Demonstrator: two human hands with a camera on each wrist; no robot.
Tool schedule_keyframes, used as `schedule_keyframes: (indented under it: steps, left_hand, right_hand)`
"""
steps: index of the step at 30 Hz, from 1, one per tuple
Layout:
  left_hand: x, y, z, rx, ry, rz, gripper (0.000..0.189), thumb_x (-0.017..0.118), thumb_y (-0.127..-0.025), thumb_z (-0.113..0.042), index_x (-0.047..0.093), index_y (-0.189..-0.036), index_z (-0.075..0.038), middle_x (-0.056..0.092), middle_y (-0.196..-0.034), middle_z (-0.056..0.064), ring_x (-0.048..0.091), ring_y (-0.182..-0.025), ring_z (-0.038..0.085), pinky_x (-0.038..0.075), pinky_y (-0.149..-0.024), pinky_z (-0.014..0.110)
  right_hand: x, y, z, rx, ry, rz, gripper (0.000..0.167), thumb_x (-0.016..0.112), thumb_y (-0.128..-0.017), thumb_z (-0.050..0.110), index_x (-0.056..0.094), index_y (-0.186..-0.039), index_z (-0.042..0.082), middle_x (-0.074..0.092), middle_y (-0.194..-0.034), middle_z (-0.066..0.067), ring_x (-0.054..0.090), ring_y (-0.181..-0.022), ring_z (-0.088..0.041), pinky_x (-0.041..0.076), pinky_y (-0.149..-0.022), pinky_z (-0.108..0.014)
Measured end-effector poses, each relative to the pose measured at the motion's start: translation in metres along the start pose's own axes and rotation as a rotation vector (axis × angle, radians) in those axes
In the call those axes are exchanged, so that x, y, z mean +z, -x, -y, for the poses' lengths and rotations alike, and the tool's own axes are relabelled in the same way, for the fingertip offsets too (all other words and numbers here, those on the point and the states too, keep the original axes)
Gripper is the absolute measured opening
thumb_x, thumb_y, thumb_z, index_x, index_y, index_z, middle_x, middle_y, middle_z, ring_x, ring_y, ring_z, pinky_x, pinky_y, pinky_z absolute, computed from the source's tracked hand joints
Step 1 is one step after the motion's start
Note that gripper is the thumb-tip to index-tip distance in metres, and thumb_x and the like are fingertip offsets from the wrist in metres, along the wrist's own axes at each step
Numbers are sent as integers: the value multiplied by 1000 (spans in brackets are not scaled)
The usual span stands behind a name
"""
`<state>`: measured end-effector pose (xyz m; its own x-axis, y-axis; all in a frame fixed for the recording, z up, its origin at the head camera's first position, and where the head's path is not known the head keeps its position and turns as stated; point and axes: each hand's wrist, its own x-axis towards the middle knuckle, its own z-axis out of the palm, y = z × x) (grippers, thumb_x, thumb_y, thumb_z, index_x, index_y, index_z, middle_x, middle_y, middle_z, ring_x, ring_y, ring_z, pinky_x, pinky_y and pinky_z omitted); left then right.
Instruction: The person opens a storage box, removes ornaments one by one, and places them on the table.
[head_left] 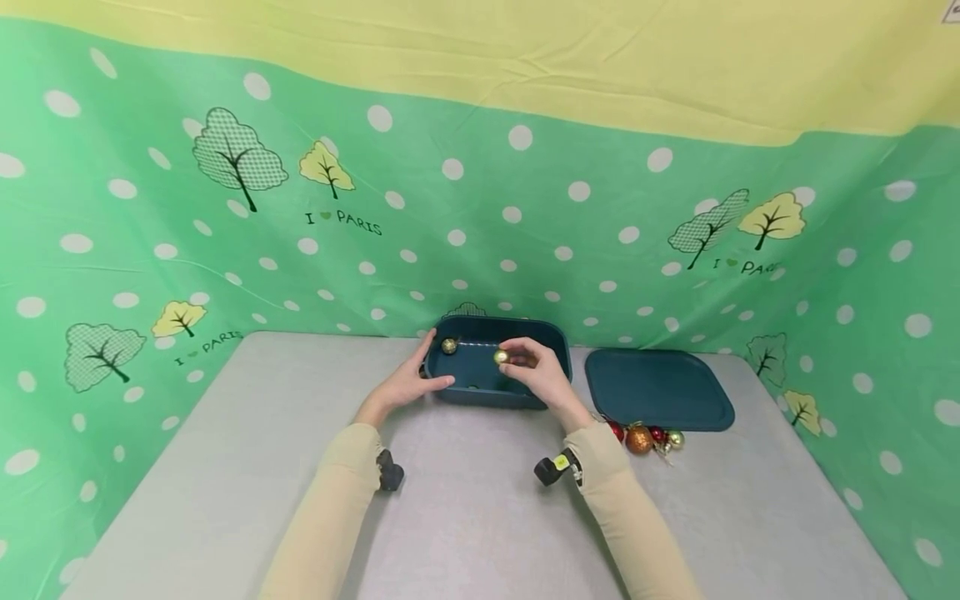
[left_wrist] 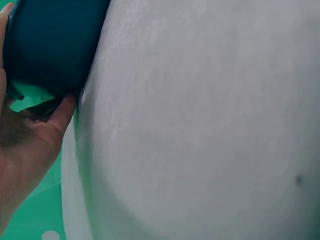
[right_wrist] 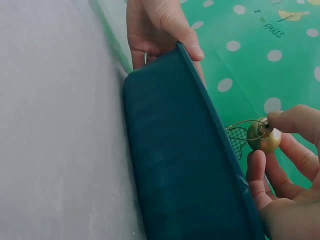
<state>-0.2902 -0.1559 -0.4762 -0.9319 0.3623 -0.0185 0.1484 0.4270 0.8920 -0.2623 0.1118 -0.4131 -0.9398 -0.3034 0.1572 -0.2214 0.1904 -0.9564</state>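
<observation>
A dark teal plastic box [head_left: 491, 398] stands open-topped at the back of the table. My left hand [head_left: 402, 387] holds its left end, thumb at the front rim and fingers along the side. Above the box, my right hand [head_left: 543, 375] pinches a small shiny gold bauble [right_wrist: 265, 137] between thumb and fingertips. A loop of gold string hangs from the bauble's cap in the right wrist view. Inside the box, near its back left corner, lies another gold bauble [head_left: 448, 346]. The left wrist view shows the box's outer wall [left_wrist: 50, 45] against my left fingers.
To the right of the box lies a flat teal lid [head_left: 660, 387]. In front of it sit several baubles, among them an orange glittery one [head_left: 639, 438] and a pale gold one [head_left: 676, 439]; my right sleeve partly covers the group. A green dotted cloth [head_left: 510, 214] hangs behind the table.
</observation>
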Motion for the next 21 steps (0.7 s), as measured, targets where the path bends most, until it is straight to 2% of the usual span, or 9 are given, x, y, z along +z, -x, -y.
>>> schedule_keyframes:
  steps: [2,4,8,13,17,21]
  left_hand:
    - [0,0,0,9,1,-2,102,70,-88,-39,-3,-157,-21,-3,-161,10,3,-144,37,13,-112,57]
    - [0,1,0,19,6,-1,104,70,-87,-44,-3,-157,-20,-3,-161,11,3,-144,38,14,-111,58]
    - [1,2,0,39,0,-1,107,69,-85,-52,-4,-156,-19,-3,-161,14,4,-143,41,14,-110,61]
    - [0,2,1,24,5,-4,104,69,-88,-44,-3,-157,-18,-3,-161,10,3,-144,36,13,-112,57]
    - [1,1,1,6,-9,-7,100,69,-90,-35,-4,-157,-19,-3,-161,9,3,-145,34,13,-112,55]
    - [1,-1,2,-2,-15,-5,99,69,-90,-35,-4,-157,-20,-3,-161,7,3,-145,34,13,-112,55]
  right_hand:
    - [-2,6,10,7,2,8,33,65,-89,-4,59,-120,-9,57,-122,-25,56,-106,-38,49,-83,-32]
    - [-3,9,9,12,9,12,33,65,-89,-4,59,-120,-8,57,-122,-25,56,-105,-37,49,-82,-31]
    - [-8,11,-3,13,18,25,35,66,-88,-4,58,-121,-9,57,-121,-25,55,-105,-37,49,-81,-31]
    - [-15,13,-22,-19,10,30,35,67,-88,-3,58,-122,-9,55,-122,-23,55,-106,-37,50,-82,-29]
    - [-22,21,-25,-16,5,21,35,67,-89,0,58,-123,-6,55,-123,-21,56,-107,-34,50,-84,-27]
    - [-31,31,-23,7,-8,-3,35,68,-89,2,59,-123,-4,56,-124,-20,56,-108,-33,51,-83,-28]
